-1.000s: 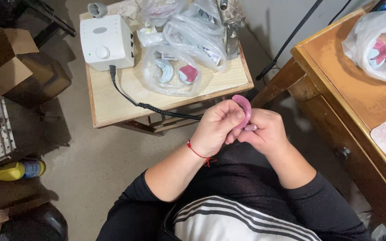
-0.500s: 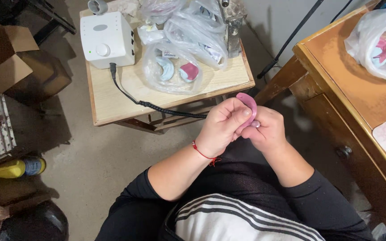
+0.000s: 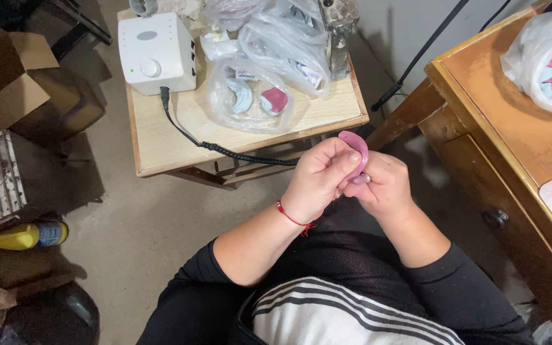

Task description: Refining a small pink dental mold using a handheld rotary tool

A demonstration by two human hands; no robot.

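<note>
one view only, from a camera on the person's head, looking steeply down over the chest and both forearms. the left hand [image 3: 319, 182] and right hand [image 3: 384, 186] sit near, about mid-frame. farther off, the small worktop [image 3: 161, 140] fills the top, the floor [image 3: 135, 217] lies left, and a wooden desk [image 3: 480, 121] lies right.

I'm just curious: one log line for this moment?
left hand: grips pink curved piece | right hand: steadies it | black coiled cord: runs under left hand

Mostly hidden behind the left hand [image 3: 317, 182] and right hand [image 3: 384, 188]: pink curved piece [image 3: 354, 145], only upper end showing. Lost under the left hand: coiled black cable [image 3: 225, 151] end. Cropped by the right edge: plastic bag [image 3: 547, 61] on wooden desk [image 3: 499, 121].
</note>
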